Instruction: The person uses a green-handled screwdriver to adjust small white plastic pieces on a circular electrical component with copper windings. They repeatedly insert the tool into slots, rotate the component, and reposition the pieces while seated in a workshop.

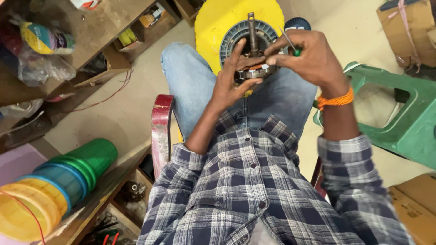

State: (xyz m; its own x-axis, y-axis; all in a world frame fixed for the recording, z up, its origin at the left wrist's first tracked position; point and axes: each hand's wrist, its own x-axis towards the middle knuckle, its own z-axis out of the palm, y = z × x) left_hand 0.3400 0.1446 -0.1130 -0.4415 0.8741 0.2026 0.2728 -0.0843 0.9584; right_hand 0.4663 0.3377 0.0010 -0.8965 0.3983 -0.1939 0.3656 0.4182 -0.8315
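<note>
Above a pale workshop floor (136, 113), left hand (231, 84) gripping a motor stator (254, 70), right-hand fingers (284, 54) pinching a screwdriver (290, 45).

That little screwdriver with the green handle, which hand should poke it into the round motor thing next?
The right hand, probably. It already pinches the screwdriver with its tip by the motor part. The left hand is busy cupping that part from below.

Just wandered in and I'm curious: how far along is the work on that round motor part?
Done: the motor part looks opened, copper windings exposed. In hand: left hand steadies it on the lap; right hand works a green-handled screwdriver at its rim. Left: it sits unassembled; how much remains can't be told.
</note>
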